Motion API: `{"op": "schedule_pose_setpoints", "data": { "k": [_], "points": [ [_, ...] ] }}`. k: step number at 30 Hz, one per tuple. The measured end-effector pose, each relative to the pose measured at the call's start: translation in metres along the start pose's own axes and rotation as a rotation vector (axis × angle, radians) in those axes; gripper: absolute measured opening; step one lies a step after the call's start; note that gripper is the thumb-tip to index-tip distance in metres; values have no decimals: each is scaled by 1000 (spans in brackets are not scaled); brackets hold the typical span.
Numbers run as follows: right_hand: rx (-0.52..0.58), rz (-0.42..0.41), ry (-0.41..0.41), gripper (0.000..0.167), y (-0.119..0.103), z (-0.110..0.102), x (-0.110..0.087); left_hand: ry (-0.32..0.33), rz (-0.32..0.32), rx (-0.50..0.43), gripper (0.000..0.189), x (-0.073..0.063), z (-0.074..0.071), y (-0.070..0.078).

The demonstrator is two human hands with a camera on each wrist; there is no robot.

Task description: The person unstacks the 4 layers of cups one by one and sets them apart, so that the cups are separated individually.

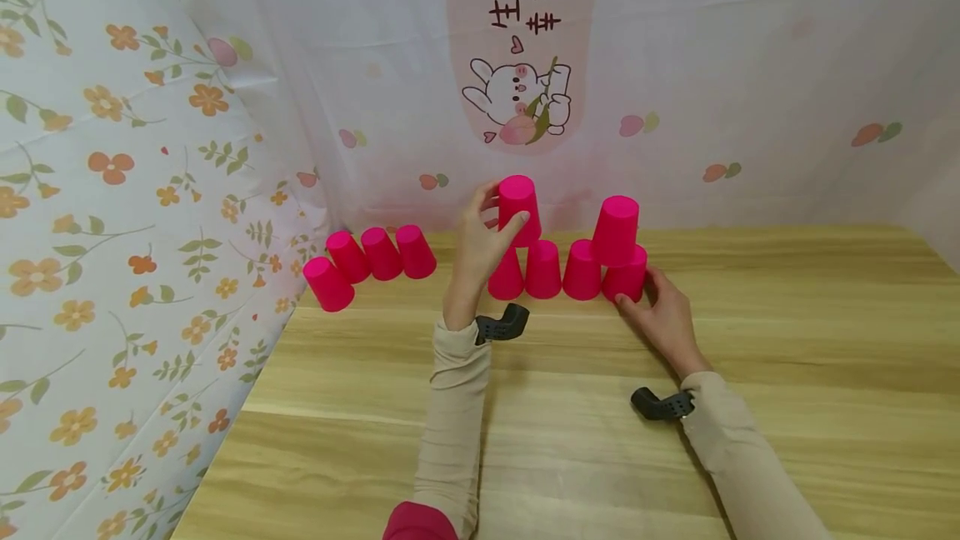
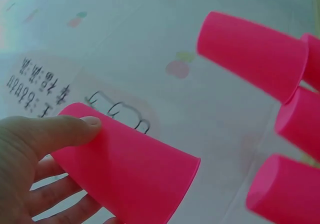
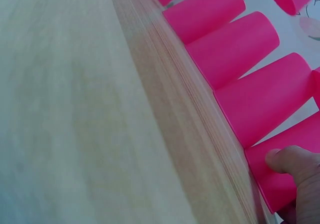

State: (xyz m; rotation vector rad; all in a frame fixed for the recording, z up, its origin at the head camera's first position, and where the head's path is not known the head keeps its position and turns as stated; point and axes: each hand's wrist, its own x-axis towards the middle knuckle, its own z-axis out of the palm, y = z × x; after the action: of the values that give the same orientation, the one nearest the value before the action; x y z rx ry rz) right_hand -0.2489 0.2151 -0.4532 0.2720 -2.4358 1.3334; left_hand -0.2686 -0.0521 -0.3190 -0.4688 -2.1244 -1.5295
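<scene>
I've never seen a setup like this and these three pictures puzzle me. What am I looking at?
There is no machine here, just a person working bare-handed. The large picture comes from a camera worn on the head, looking forward and down; the smaller two come from cameras worn on the left and right wrists. On the wooden table stand upside-down pink cups: a group of four at the left, a row of four, and an upper cup over the row's right end. The left hand holds another cup; the right hand grips the row's rightmost cup.
</scene>
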Motion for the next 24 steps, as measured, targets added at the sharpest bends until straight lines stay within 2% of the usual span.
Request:
{"op": "schedule_pose_setpoints", "data": {
  "k": [5, 11, 15, 20, 24],
  "points": [
    [-9, -2, 4, 59, -1, 0, 0, 60, 18, 30, 52, -1, -20, 0],
    [8, 0, -5, 59, -3, 6, -1, 69, 43, 170, 51, -12, -43, -6],
    [7, 4, -10, 58, -3, 4, -2, 80, 66, 253, 51, -19, -65, -14],
    [-8, 8, -7, 59, 0, 2, -3, 155, 102, 367, 50, -27, -96, -24],
    [-9, 3, 5, 59, 1, 1, -2, 195, 95, 402, 50, -31, -117, -32]
  ]
}}
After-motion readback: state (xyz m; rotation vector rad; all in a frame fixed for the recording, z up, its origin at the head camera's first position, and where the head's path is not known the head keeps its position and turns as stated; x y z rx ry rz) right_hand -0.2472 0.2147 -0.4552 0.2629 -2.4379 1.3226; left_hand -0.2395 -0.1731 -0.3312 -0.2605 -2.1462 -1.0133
